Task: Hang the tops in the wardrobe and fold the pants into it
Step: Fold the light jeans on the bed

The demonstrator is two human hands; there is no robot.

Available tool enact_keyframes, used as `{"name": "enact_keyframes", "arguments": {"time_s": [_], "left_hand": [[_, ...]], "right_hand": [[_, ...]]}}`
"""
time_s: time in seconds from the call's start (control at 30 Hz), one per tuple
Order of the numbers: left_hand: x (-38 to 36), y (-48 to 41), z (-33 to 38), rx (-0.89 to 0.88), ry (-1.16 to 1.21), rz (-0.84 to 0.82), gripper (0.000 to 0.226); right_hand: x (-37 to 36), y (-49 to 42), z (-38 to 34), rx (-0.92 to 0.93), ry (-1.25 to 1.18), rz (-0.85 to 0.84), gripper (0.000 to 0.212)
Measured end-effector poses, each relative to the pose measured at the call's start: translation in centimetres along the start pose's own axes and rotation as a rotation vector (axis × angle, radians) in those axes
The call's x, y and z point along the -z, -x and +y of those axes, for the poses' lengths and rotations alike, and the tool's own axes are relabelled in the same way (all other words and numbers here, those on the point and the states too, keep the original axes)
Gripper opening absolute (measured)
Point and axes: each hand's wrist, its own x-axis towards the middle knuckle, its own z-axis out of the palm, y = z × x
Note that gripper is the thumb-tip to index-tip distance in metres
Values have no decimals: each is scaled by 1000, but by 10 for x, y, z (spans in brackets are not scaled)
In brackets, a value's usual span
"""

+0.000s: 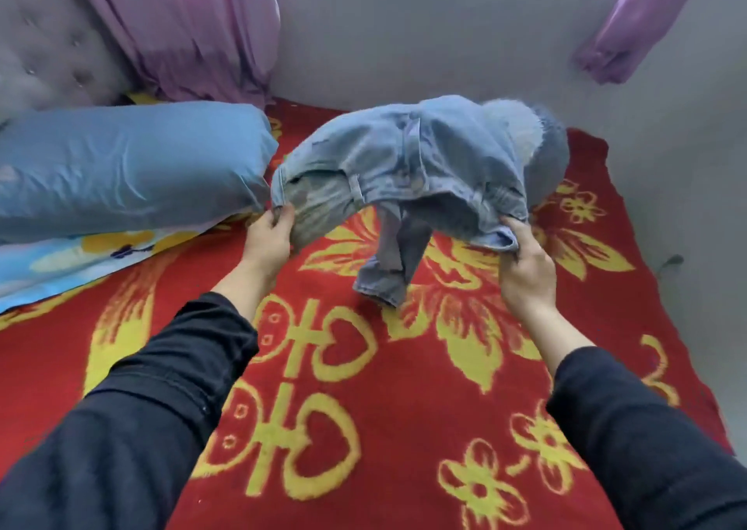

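A pair of light blue denim pants (420, 157) is lifted above the bed, blurred by motion. My left hand (269, 238) pinches the waistband at its left end. My right hand (525, 262) grips the waistband's right end. One pant leg (388, 270) hangs down between my hands and its hem touches the red blanket (364, 408). The rest of the pants bunches upward toward the wall. Both my arms wear dark sleeves. No wardrobe or tops are in view.
A blue pillow (121, 165) lies at the left on a floral sheet (81, 262), close to my left hand. Purple curtains (194, 24) hang behind, with a tufted headboard (44, 52) far left. A pale wall (444, 44) bounds the bed at the back and right.
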Motion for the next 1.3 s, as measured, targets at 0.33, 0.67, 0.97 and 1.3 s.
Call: {"name": "enact_keyframes", "arguments": {"time_s": [0.33,0.67,0.97,1.3], "left_hand": [[27,96,-183,471,-578,-283,34],[84,200,-289,624,-1034,-383,21],[45,244,-339,-64,-1281,-767,53],[41,232,-372,-327,-1539,-886,79]], "right_hand": [[-31,139,113,-385,369,-874,61],[-25,273,160,-378,766,-1260,27],[-90,340,168,-33,775,-1213,41],[-105,363,203,259,790,-1004,40]]}}
